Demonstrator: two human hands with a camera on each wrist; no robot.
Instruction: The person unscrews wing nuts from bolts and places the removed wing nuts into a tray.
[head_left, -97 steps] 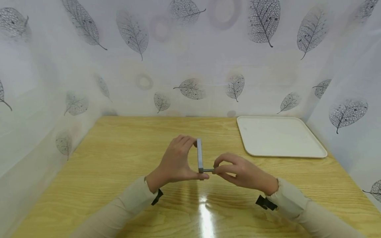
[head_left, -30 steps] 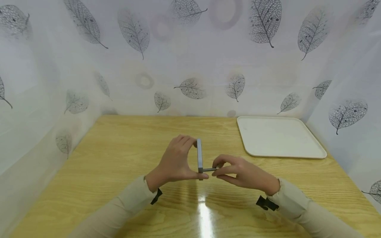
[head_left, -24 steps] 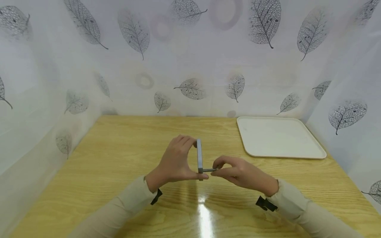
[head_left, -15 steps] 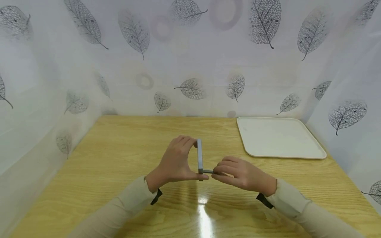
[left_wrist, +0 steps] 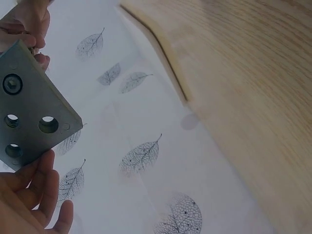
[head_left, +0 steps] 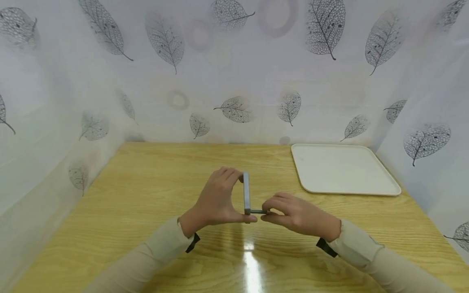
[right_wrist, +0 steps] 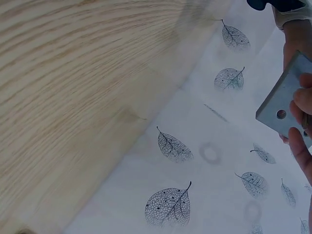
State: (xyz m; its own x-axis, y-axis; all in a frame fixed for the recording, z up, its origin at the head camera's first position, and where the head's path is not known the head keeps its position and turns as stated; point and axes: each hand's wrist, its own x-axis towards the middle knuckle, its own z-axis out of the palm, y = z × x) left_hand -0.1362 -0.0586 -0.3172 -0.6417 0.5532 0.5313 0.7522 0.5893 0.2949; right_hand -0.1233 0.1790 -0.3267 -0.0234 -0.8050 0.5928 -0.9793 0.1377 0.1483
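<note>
In the head view my left hand holds a grey metal plate on edge above the table, fingers at its far edge and thumb at its near edge. A thin bolt shank sticks out of the plate's right side. Its free end is pinched by the fingertips of my right hand. Several round holes show in the left wrist view, and a hex-socket bolt head sits in one of them. Some small brassy thing between the right fingertips is mostly covered, so its kind is unclear.
A white rectangular tray lies at the back right of the wooden table. Leaf-print curtains enclose the table at the back and sides. Both wrists wear dark straps.
The right fingers have curled and shifted several times around the bolt's end, in a turning motion. My left hand and the plate have stayed nearly still.
</note>
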